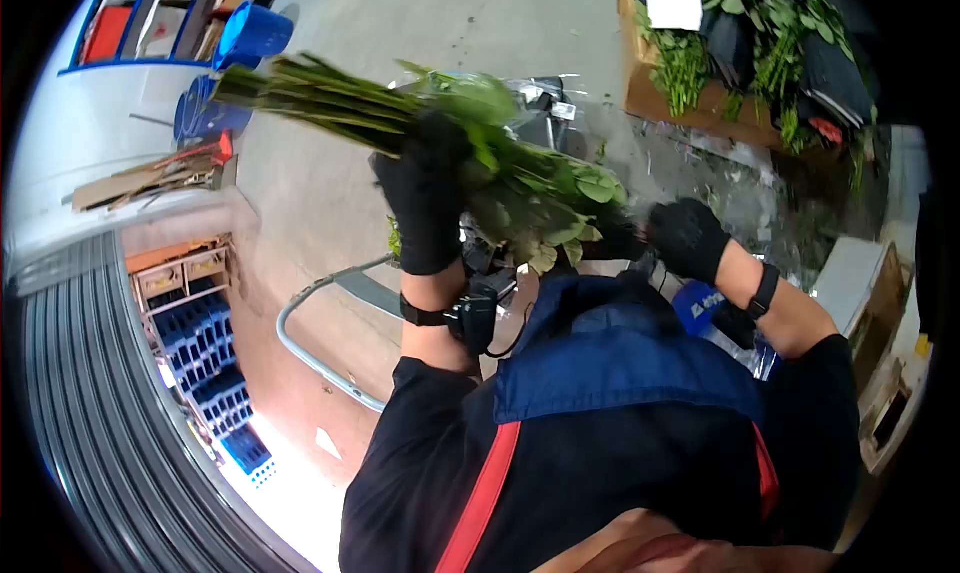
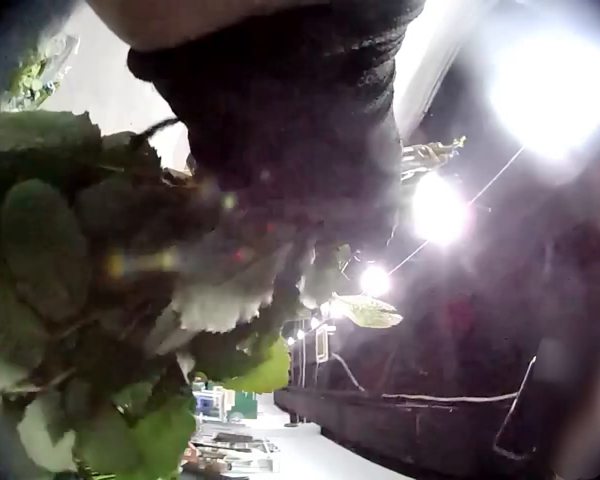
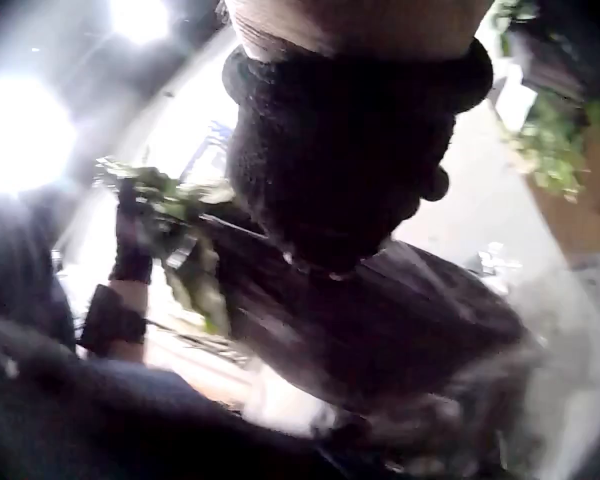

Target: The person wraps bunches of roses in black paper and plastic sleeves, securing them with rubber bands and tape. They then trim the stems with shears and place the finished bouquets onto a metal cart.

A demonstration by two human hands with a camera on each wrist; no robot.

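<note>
A bunch of long green leafy stems (image 1: 310, 98) lies slantwise in front of the body, its cut ends toward the upper left. My black-gloved left hand (image 1: 425, 198) grips the bunch around the stems. Broad leaves (image 2: 45, 240) crowd beside that hand in the left wrist view. The other end of the bunch sits in a dark wrap (image 3: 350, 330), which hides what is inside. My right hand (image 1: 690, 238), also gloved in black, has its fingers curled at the edge of this wrap; in the right wrist view the fingertips pinch it.
More leafy bunches in dark wraps (image 1: 780, 48) lie on a cardboard-coloured box at the upper right. Blue buckets (image 1: 252, 35) stand at the upper left. A curved metal rail (image 1: 290, 323) is left of the body. Clear plastic and plant scraps (image 1: 715, 188) litter the area ahead.
</note>
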